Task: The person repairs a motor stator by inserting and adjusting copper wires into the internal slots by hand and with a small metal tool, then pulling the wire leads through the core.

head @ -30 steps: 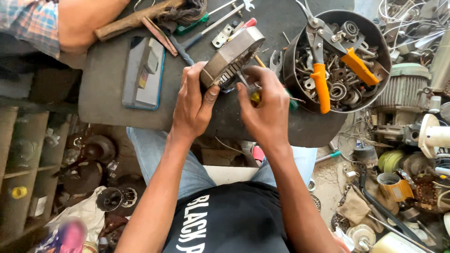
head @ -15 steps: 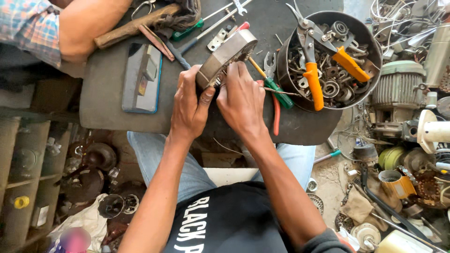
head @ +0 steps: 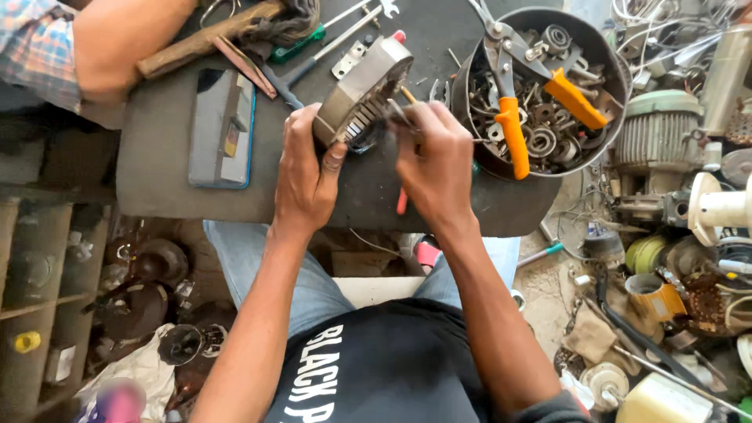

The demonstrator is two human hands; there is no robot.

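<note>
Left hand [head: 307, 176] clamped round the metal motor stator [head: 362, 90], tilted up on the dark table [head: 157, 180]. Right hand [head: 435, 160] pinching a thin tool [head: 407, 98] at its windings. Looks heavy, rigid; best gripped by the outer shell, not the wires.

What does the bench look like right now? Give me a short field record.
left hand: grips the round metal motor stator, tilted on edge
right hand: holds a thin tool against the stator's face; tip hidden
work surface: dark table
right of hands: round tub of metal parts, orange-handled snips on top
left of hands: flat grey case
far edge: wooden-handled hammer, another person's arm
</note>
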